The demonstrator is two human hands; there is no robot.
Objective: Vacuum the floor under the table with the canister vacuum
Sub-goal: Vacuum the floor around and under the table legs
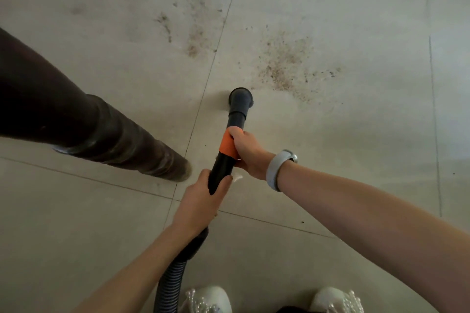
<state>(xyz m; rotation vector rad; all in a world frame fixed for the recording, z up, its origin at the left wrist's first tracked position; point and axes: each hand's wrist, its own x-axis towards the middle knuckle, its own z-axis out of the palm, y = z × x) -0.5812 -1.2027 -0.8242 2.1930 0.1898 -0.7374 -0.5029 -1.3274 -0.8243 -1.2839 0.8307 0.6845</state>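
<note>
While gripping the wand tight in both hands, left hand low, right hand higher, to steer nozzle toward crumbs, upper right

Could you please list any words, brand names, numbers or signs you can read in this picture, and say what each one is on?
None can be read.
The vacuum wand, with its orange band, shows no lettering on the side in view.
The wristband on the right hand shows no readable face or digits.
The left hand covers the lower wand; the hose, table leg and shoes bear no visible text.
</note>
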